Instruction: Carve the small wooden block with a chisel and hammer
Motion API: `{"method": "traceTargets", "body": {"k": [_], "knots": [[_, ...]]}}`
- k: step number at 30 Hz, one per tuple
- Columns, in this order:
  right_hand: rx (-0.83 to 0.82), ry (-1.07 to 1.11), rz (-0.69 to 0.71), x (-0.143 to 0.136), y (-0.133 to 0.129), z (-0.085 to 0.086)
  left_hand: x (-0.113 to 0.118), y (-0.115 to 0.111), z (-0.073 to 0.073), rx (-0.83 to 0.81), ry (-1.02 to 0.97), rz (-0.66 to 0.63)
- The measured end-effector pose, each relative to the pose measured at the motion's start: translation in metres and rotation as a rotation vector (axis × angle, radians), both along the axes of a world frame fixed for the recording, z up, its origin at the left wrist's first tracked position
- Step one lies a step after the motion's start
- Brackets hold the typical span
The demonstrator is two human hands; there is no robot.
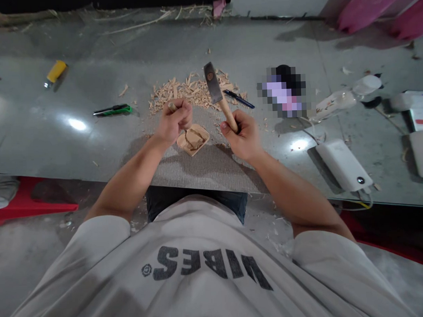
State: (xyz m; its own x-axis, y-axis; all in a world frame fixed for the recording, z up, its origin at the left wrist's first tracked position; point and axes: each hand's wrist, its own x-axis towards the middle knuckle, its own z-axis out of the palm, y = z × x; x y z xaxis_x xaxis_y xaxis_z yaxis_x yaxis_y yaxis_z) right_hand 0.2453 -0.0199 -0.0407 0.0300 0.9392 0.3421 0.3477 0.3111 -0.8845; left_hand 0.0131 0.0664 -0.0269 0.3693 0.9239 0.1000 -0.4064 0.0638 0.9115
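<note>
My left hand is closed around a chisel; the end of its round wooden handle pokes out above the fist, and most of the rest is hidden. Just below that fist, a small carved block of pale wood with a hollowed middle lies on a grey textured mat. In my right hand is a hammer, gripped by its wooden handle. Its dark metal head is raised and tilted to the left, apart from the chisel and the block. Behind both hands spreads a heap of wood shavings.
A green utility knife and a yellow object with a metal tip lie left. A dark pen touches the shavings. Rightward are a blurred-out item, a clear bottle and a white power bank with a cable.
</note>
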Motion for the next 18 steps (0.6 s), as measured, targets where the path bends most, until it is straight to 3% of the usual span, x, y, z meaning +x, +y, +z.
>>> {"method": "traceTargets", "body": {"k": [13, 18], "knots": [[0.015, 0.029, 0.007, 0.000, -0.001, -0.002, 0.011, 0.014, -0.022, -0.023, -0.015, 0.016], [0.031, 0.046, -0.001, 0.002, 0.002, -0.006, 0.017, 0.015, -0.021, -0.041, -0.060, 0.056]]}}
